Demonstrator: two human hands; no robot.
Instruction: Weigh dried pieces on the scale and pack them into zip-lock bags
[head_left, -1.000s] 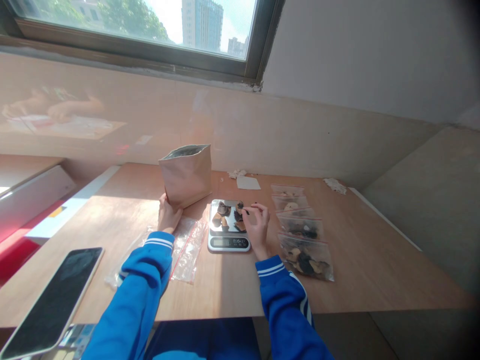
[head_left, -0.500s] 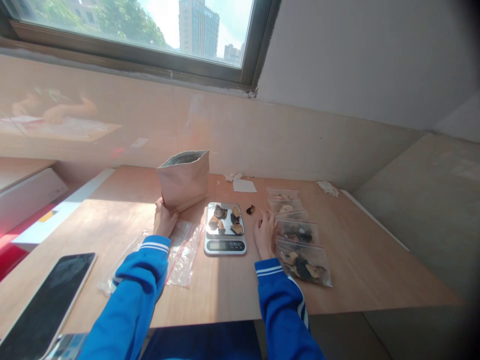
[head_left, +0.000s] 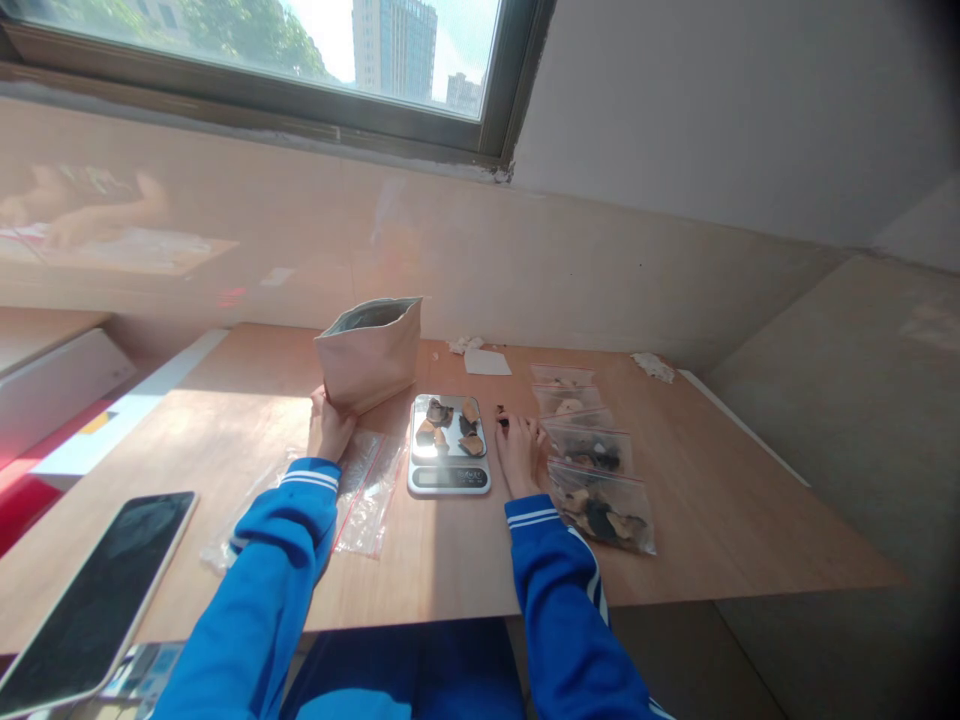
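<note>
A small digital scale [head_left: 448,476] sits mid-table with several dark and tan dried pieces [head_left: 448,424] on its shiny plate. My right hand [head_left: 520,450] lies flat on the table just right of the scale, fingers stretched toward one dark piece [head_left: 501,414] on the wood. My left hand [head_left: 329,428] rests against the base of an open tan stand-up pouch [head_left: 368,353], fingers curled on its lower corner. Empty clear zip bags [head_left: 365,485] lie under my left wrist.
A row of filled zip bags [head_left: 597,478] runs along the right of my hand. A phone [head_left: 97,598] lies at the near left edge. A white paper slip [head_left: 487,362] and crumpled scraps [head_left: 652,366] lie near the back wall.
My right hand left the scale plate, set a dark piece down on the table to the right, and flattened beside the scale. My left hand stayed at the pouch.
</note>
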